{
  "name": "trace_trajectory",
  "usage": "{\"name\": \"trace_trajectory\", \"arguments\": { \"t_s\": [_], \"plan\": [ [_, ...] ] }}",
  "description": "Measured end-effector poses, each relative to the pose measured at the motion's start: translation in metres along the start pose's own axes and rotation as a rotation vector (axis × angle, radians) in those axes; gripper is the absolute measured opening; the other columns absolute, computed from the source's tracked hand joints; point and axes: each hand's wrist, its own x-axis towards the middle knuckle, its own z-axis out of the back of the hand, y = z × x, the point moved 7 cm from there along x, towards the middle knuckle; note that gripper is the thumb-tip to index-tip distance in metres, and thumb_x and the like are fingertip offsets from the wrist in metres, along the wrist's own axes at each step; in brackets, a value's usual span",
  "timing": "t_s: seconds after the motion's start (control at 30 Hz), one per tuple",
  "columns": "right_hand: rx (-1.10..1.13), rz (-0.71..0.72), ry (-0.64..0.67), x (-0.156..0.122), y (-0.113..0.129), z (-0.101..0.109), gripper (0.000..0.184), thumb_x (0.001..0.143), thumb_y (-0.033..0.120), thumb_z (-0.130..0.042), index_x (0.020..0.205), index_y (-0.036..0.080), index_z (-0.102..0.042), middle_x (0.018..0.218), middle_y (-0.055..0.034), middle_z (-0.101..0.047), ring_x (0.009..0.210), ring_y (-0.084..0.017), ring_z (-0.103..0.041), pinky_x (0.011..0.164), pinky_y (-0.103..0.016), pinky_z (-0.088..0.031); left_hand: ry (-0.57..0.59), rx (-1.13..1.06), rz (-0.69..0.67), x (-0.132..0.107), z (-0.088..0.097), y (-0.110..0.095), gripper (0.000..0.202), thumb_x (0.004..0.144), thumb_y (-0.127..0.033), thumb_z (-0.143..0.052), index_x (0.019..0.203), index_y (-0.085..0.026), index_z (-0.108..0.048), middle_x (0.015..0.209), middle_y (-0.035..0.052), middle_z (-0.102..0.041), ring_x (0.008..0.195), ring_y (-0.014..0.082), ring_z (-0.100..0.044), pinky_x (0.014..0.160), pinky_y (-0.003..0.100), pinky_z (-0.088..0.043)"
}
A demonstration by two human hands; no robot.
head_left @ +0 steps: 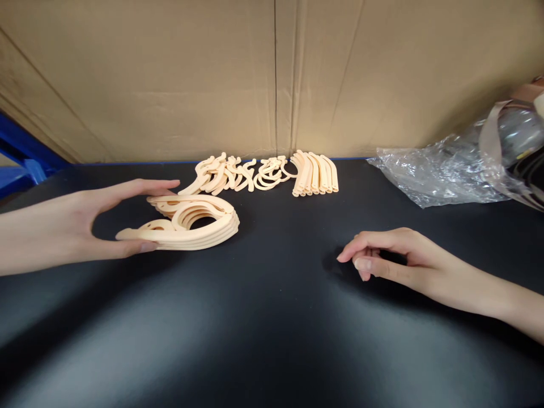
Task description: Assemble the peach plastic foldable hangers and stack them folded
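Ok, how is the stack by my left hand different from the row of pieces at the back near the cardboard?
The stack lies flat, its curved pieces piled one on another; the back row has its pieces on edge, side by side. The left hand spans the stack, thumb and fingers touching it; no hand is near the back row. The stack sits nearer than the row. Both are the same pale peach colour on the black table.

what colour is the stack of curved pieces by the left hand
Pale peach, seen in the head view: the stack of curved pieces against the left hand.
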Motion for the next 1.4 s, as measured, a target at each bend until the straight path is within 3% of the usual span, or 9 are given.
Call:
{"name": "trace_trajectory", "arguments": {
  "t_s": [0.37, 0.5, 0.63, 0.73, 0.83, 0.97, 1.17, 1.4],
  "plan": [
    [-0.006, -0.004, 0.001, -0.002, -0.001, -0.001, 0.024, 0.095, 0.043, -0.054, 0.103, 0.027, -0.071, 0.076, 0.0006, -0.067, 0.071, -0.014, -0.06, 0.063, -0.025, -0.043, -0.006, -0.015, -0.027, -0.004, -0.002, -0.009, 0.083, 0.07, -0.069, -0.056, 0.144, -0.036, -0.039, 0.137, -0.0045, -0.057, 0.119, 0.0294, -0.059, 0.104, 0.037, -0.042],
    [0.005, -0.002, 0.007, -0.002, 0.001, -0.001, 0.024, 0.096, 0.041, -0.053, 0.103, 0.026, -0.071, 0.076, 0.0003, -0.066, 0.072, -0.014, -0.061, 0.064, -0.025, -0.044, -0.025, -0.038, -0.067, -0.005, -0.001, -0.004, 0.083, 0.07, -0.073, -0.058, 0.143, -0.038, -0.039, 0.145, -0.0041, -0.049, 0.131, 0.0296, -0.049, 0.113, 0.039, -0.034],
    [-0.012, -0.014, -0.002, -0.001, 0.001, -0.001, 0.028, 0.095, 0.045, -0.052, 0.101, 0.026, -0.072, 0.075, 0.0001, -0.066, 0.07, -0.014, -0.06, 0.063, -0.026, -0.043, -0.004, -0.116, 0.037, 0.004, 0.006, 0.002, 0.087, 0.063, -0.077, -0.058, 0.14, -0.04, -0.041, 0.15, -0.0059, -0.045, 0.137, 0.0318, -0.042, 0.113, 0.044, -0.035],
    [-0.026, -0.029, -0.005, 0.0, -0.001, -0.002, 0.031, 0.095, 0.049, -0.052, 0.101, 0.026, -0.072, 0.075, -0.0002, -0.067, 0.07, -0.015, -0.06, 0.062, -0.026, -0.042, -0.095, -0.184, 0.153, 0.015, 0.02, -0.007, 0.077, 0.065, -0.075, -0.046, 0.125, -0.028, -0.057, 0.133, -0.0004, -0.06, 0.121, 0.0304, -0.055, 0.101, 0.038, -0.045],
    [-0.022, -0.037, 0.002, 0.0, -0.002, -0.003, 0.032, 0.095, 0.05, -0.052, 0.102, 0.026, -0.072, 0.075, -0.0004, -0.066, 0.071, -0.015, -0.06, 0.062, -0.026, -0.042, -0.169, -0.069, 0.278, 0.028, 0.029, -0.017, 0.069, 0.066, -0.072, -0.04, 0.105, -0.02, -0.064, 0.093, 0.0051, -0.068, 0.085, 0.0258, -0.062, 0.075, 0.034, -0.047],
    [-0.013, -0.037, 0.001, -0.001, -0.002, -0.004, 0.033, 0.095, 0.05, -0.052, 0.101, 0.025, -0.072, 0.075, -0.0009, -0.066, 0.071, -0.016, -0.059, 0.061, -0.026, -0.042, -0.035, 0.044, 0.237, 0.052, 0.024, -0.03, 0.063, 0.071, -0.072, -0.041, 0.096, -0.02, -0.065, 0.088, 0.0047, -0.069, 0.082, 0.0234, -0.061, 0.072, 0.03, -0.042],
    [-0.001, -0.039, 0.02, -0.002, -0.004, -0.005, 0.032, 0.095, 0.05, -0.051, 0.103, 0.026, -0.072, 0.076, -0.0007, -0.066, 0.072, -0.015, -0.059, 0.062, -0.025, -0.043, 0.163, 0.182, 0.312, 0.075, 0.011, -0.029, 0.065, 0.075, -0.077, -0.04, 0.075, -0.017, -0.066, 0.08, 0.0126, -0.07, 0.077, 0.0317, -0.063, 0.07, 0.038, -0.041],
    [0.026, -0.048, 0.04, -0.003, -0.006, -0.007, 0.026, 0.096, 0.045, -0.052, 0.105, 0.028, -0.071, 0.078, 0.001, -0.065, 0.072, -0.014, -0.058, 0.063, -0.023, -0.042, 0.264, 0.17, 0.253, 0.077, -0.003, -0.033, 0.051, 0.075, -0.07, -0.051, 0.06, -0.021, -0.056, 0.058, 0.0019, -0.058, 0.058, 0.0195, -0.052, 0.056, 0.029, -0.033]
  ]
}}
